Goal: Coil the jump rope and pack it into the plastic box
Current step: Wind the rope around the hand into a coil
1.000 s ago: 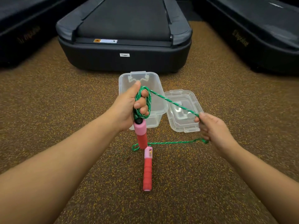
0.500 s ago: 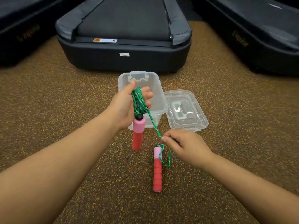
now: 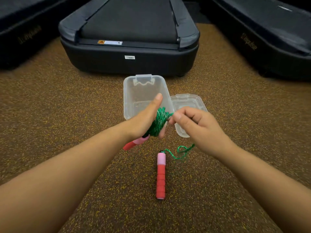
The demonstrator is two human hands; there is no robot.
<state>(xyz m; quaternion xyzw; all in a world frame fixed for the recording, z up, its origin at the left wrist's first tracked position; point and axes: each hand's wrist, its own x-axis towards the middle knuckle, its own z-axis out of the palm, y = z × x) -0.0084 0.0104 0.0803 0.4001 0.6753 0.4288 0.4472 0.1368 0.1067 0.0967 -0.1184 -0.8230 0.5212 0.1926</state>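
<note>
One more loop is on my hand.
My right hand (image 3: 200, 130) came back up, pinching the green rope (image 3: 159, 121) onto my left hand's (image 3: 144, 121) bundle; only a short tail is left.

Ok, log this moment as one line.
step: coiling | left hand: holds rope coil | right hand: pinches rope | second handle: on floor | box: open, empty | lid: beside box
</note>
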